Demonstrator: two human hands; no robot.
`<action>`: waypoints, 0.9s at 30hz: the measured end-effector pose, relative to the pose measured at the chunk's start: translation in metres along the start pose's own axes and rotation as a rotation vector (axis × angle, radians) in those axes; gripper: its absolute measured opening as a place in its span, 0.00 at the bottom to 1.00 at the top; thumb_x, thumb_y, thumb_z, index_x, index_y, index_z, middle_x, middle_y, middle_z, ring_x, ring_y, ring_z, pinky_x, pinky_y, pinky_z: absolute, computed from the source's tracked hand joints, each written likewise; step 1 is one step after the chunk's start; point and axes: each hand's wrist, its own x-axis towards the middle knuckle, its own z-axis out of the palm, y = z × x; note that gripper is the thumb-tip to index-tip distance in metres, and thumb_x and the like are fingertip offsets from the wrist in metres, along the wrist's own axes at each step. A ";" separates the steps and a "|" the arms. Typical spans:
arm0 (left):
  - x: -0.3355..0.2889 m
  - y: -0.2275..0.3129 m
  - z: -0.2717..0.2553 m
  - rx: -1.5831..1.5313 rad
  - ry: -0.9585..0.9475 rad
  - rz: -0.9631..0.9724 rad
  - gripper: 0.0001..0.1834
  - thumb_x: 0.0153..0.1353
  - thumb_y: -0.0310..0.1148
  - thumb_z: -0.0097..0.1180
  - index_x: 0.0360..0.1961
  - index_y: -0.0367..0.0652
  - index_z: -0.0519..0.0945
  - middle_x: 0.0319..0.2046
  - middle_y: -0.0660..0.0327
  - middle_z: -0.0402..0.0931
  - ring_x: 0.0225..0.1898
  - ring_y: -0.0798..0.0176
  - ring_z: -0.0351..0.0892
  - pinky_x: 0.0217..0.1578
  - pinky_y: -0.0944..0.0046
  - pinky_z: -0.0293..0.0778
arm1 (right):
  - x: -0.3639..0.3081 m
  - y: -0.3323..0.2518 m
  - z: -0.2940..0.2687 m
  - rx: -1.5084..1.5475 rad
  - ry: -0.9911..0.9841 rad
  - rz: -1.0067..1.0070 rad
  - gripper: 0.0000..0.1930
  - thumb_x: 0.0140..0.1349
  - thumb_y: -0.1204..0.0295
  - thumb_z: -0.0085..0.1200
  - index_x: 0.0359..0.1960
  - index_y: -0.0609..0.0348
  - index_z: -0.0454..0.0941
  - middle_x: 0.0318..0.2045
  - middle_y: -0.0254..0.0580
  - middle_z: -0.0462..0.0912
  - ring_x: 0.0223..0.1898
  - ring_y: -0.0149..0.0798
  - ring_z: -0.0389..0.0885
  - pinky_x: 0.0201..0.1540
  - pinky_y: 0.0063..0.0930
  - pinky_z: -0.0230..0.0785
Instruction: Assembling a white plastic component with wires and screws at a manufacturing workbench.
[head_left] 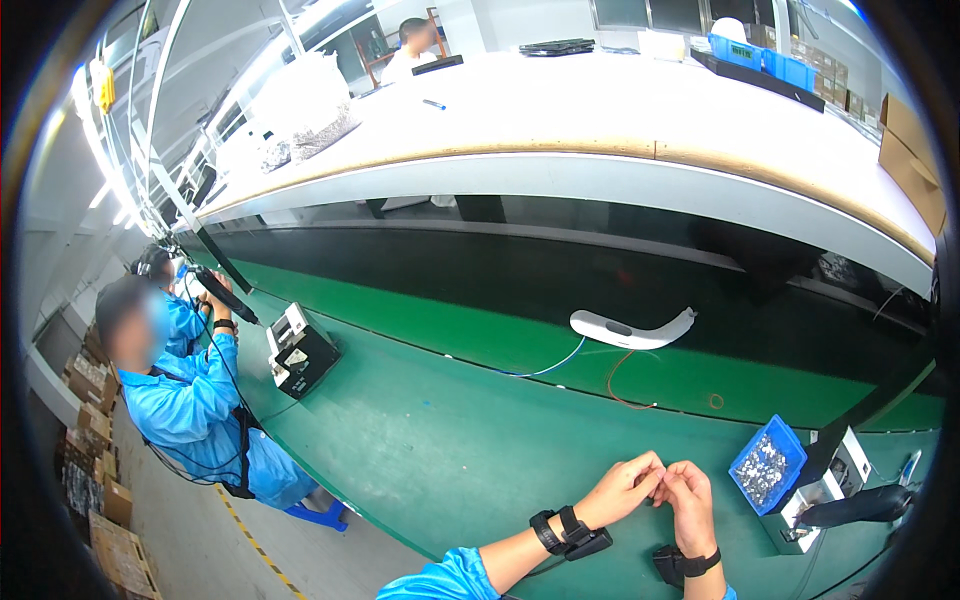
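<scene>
Okay, looking down at a long green workbench (420,435), a curved white shell (630,335) farther back, and a blue plastic bin (789,442) just right of the hands. Pinching thumb-to-finger with left hand (618,490) and right hand (692,505), fingertips together above the bench; can't make out the pinched bit. Also spotting small silvery parts (763,472) heaped in the bin.

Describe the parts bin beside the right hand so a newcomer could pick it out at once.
On the green workbench, find the person's right hand. Just to its right, beside a boxy white-and-black device, sits an open blue bin. Unlike the blue bins on the white bench beyond, it shows many small silvery pieces inside.
</scene>
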 end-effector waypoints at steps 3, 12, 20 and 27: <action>0.000 0.004 0.000 0.032 0.000 -0.005 0.08 0.79 0.30 0.50 0.42 0.36 0.76 0.30 0.65 0.76 0.34 0.72 0.73 0.36 0.67 0.72 | 0.000 0.000 0.001 0.008 0.005 0.002 0.06 0.75 0.72 0.55 0.39 0.61 0.76 0.30 0.39 0.82 0.30 0.31 0.81 0.35 0.25 0.75; -0.001 0.001 0.002 -0.017 -0.002 0.009 0.08 0.80 0.30 0.49 0.42 0.37 0.75 0.30 0.65 0.75 0.34 0.72 0.72 0.37 0.66 0.72 | -0.001 0.001 -0.001 0.012 0.002 -0.001 0.06 0.74 0.73 0.53 0.38 0.61 0.76 0.29 0.40 0.82 0.30 0.32 0.81 0.34 0.25 0.75; -0.002 0.003 0.002 0.007 0.001 0.003 0.09 0.80 0.31 0.48 0.41 0.38 0.74 0.30 0.66 0.72 0.33 0.72 0.69 0.36 0.66 0.71 | -0.002 -0.001 0.000 0.012 -0.004 -0.012 0.06 0.74 0.72 0.53 0.39 0.61 0.76 0.29 0.40 0.82 0.30 0.33 0.81 0.34 0.25 0.75; -0.001 0.004 0.001 0.044 0.011 0.005 0.09 0.80 0.31 0.48 0.41 0.38 0.74 0.28 0.66 0.72 0.32 0.71 0.69 0.35 0.66 0.71 | -0.001 0.000 0.000 0.009 -0.004 -0.014 0.06 0.74 0.71 0.52 0.38 0.60 0.75 0.29 0.40 0.82 0.30 0.33 0.81 0.34 0.26 0.75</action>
